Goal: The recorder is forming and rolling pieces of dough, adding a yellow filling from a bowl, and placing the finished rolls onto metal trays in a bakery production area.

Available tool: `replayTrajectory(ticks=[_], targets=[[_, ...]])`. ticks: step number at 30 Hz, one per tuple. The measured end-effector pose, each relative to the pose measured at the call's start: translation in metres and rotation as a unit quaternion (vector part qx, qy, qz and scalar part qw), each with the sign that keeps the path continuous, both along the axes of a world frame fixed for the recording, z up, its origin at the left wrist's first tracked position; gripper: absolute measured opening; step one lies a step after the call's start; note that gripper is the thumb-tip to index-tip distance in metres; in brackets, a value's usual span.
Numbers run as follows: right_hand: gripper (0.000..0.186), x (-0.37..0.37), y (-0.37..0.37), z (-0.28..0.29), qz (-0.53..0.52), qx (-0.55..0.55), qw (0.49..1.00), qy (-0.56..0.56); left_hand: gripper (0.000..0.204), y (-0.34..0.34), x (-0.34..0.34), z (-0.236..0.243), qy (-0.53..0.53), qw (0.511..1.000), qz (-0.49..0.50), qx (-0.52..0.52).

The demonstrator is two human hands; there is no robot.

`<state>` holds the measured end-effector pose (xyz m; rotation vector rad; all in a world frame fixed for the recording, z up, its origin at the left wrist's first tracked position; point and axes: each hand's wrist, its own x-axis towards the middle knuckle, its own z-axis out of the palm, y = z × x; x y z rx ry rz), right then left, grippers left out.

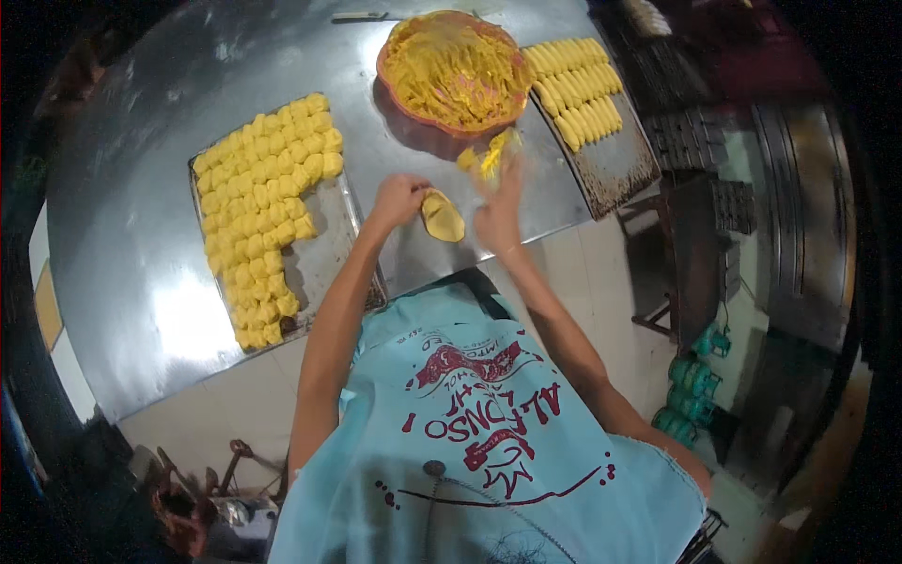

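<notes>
On the metal table in front of me lies a flattened oval piece of yellow dough [443,217]. My left hand [402,199] is closed, its fingertips pinching the upper left edge of that piece. To the right of the dough, my right hand [500,202] is smeared by motion, so its fingers do not show clearly. At its fingertips is a bright yellow, blurred thing [490,158]; I cannot make out whether it is held. Just beyond stands an orange-red bowl with a wavy rim [382,68], heaped with yellow filling [456,70].
Left of my arm, a baking tray [324,249] carries rows of round yellow dough balls [258,197]. At the right table edge, another tray [615,174] bears rows of long yellow rolls [575,89]. A flat tool [359,17] lies at the far edge. Teal machinery [691,390] stands right, below table height.
</notes>
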<state>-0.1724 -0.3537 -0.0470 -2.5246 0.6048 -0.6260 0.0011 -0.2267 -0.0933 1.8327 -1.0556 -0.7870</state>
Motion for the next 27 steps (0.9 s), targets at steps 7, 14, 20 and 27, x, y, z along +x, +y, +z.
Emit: replayTrajectory(ticks=[7,14,20,27], targets=[[0.042,-0.026,0.072,0.043,0.013,-0.092,0.96,0.265,0.017,0.02,-0.026,-0.009,-0.049,0.986,0.135,-0.09],[0.052,-0.07,0.055,-0.025,0.093,-0.148,0.954,0.245,0.019,0.04,-0.116,-0.011,-0.305,0.944,0.115,-0.051],[0.05,-0.097,0.032,-0.024,0.106,-0.019,0.978,0.18,0.045,0.005,-0.09,0.014,-0.432,0.893,0.107,-0.062],[0.05,-0.094,-0.037,-0.074,-0.019,0.114,0.993,-0.007,0.043,0.019,-0.07,-0.022,-0.432,0.901,0.041,-0.006]])
